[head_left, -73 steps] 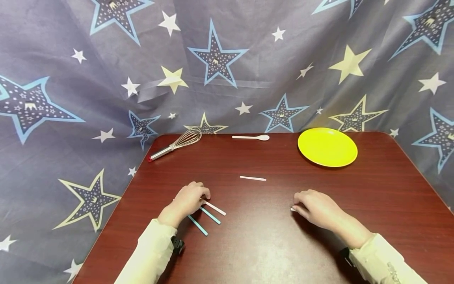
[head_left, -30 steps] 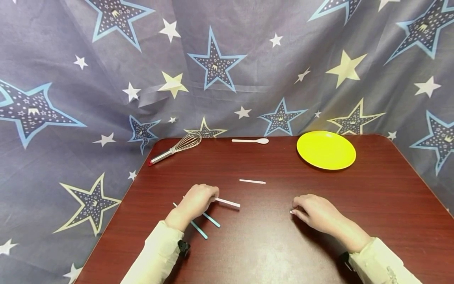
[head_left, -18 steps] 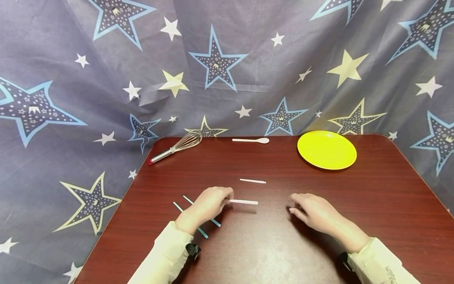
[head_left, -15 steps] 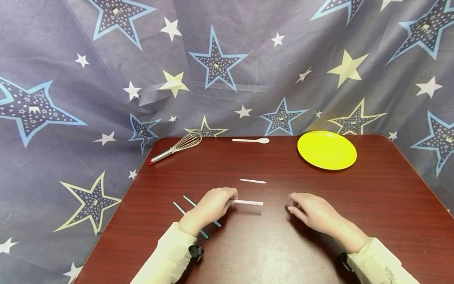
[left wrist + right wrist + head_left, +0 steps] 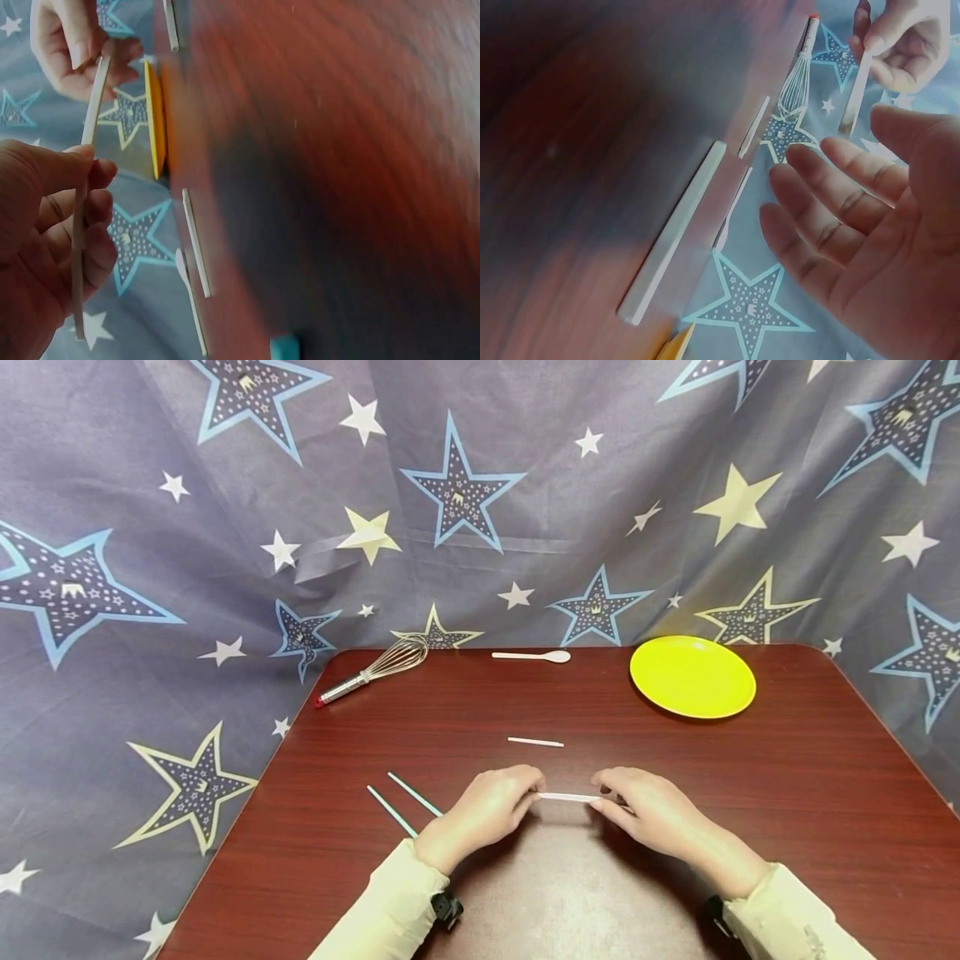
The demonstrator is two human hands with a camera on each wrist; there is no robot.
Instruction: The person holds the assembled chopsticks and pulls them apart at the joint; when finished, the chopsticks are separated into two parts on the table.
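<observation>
My left hand pinches a white chopstick and holds it level above the table. Its free end reaches my right hand. In the right wrist view, my right hand's fingers are spread, with the thumb close to that end; whether they touch cannot be told. A second white chopstick lies on the table below my right hand, hidden in the head view. Behind and left of my left hand, two teal chopsticks lie side by side, partly covered by my left arm.
A short thin white stick lies just beyond the hands. Along the back edge of the dark red table are a metal whisk, a white spoon and a yellow plate. A star-patterned curtain hangs behind.
My left hand has picked up the white chopstick beside the teal ones and carried it right, turning it level, until its end reaches my right hand. The right hand has shifted slightly left.
</observation>
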